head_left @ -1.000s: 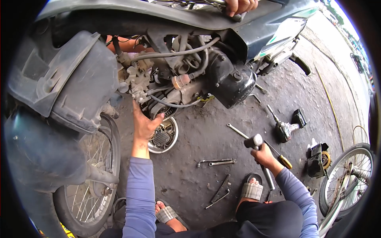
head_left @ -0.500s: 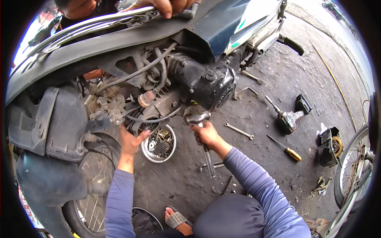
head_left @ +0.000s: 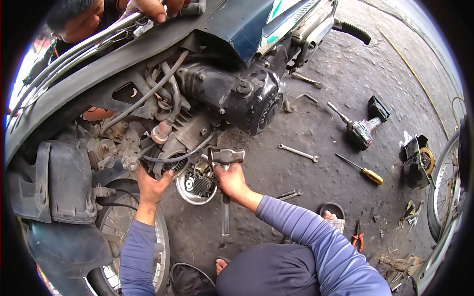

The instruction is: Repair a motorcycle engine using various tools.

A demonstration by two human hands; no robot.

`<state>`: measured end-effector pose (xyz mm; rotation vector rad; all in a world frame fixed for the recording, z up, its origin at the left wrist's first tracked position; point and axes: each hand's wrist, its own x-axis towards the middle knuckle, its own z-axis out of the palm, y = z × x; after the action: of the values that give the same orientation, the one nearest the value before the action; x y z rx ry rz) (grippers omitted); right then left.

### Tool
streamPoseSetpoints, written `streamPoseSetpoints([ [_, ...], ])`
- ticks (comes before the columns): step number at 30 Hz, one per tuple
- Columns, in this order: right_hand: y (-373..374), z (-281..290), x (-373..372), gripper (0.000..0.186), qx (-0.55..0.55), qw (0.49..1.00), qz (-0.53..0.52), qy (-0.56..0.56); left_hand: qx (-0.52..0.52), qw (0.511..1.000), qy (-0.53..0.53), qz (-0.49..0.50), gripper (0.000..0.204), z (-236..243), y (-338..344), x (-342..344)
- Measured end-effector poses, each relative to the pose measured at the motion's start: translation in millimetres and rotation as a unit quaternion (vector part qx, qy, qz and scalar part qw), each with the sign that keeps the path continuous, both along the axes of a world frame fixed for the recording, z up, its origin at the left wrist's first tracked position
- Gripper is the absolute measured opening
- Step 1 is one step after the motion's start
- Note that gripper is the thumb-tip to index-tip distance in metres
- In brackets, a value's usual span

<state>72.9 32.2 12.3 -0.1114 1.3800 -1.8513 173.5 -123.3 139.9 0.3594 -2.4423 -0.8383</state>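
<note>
In front of me, the motorcycle engine's cylinder head (head_left: pixel 173 165) has a round opening on its side. My left hand (head_left: pixel 152 187) wraps its near side, thumb by the opening and the other fingers partly hidden behind it. Closed around the upper handle of a hammer (head_left: pixel 226 157), my right hand (head_left: pixel 233 181) keeps the metal head uppermost, just right of the cylinder head. The hammer's handle points down. Below the opening, a metal bowl (head_left: pixel 197 200) holds several greasy engine parts (head_left: pixel 201 183), next to my right hand.
A co-worker's hand (head_left: pixel 148 9) rests on the motorcycle frame. On the floor at right lie a wrench (head_left: pixel 298 153), a cordless impact driver (head_left: pixel 363 130), a screwdriver (head_left: pixel 368 173) and pliers (head_left: pixel 359 240). The front wheel (head_left: pixel 165 246) stands at left, a bicycle wheel (head_left: pixel 439 197) at far right.
My right hand has brought the hammer leftward, closer to the cylinder head and over the bowl's right edge. My left hand stays on the cylinder head. The view has shifted, and pliers now show.
</note>
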Motion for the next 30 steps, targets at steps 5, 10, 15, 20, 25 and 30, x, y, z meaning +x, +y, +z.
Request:
streamPoseSetpoints([
  [5, -7.6, -12.7, 3.9, 0.025, 0.002, 0.999, -0.029, -0.032, 0.025, 1.0, 0.0, -0.003, 0.06, -0.4, -1.4, -0.4],
  [10, -12.4, -26.0, 13.0, 0.027, 0.06, 0.994, 0.003, 0.089, -0.022, 1.0, -0.005, -0.008, 0.058, 2.3, -3.5, -1.2],
  [15, -10.5, -21.8, 11.2, 0.029, 0.042, 0.991, -0.042, 0.123, -0.03, 0.999, 0.009, 0.009, 0.055, 5.2, 0.7, -2.0],
  [20, -17.4, -24.3, 9.8, 0.029, -0.019, 0.98, -0.057, -0.188, 0.019, 1.0, 0.012, 0.013, 0.058, 3.6, 2.7, -3.6],
  [25, -14.0, -27.2, 9.2, 0.017, -0.008, 0.999, -0.047, -0.011, 0.026, 1.0, 0.001, 0.003, 0.062, 2.8, 3.0, -3.9],
  [30, -17.2, -29.5, 7.2, 0.033, 0.016, 0.996, -0.056, 0.067, 0.071, 0.996, -0.039, 0.029, 0.075, 2.1, -3.1, 2.9],
])
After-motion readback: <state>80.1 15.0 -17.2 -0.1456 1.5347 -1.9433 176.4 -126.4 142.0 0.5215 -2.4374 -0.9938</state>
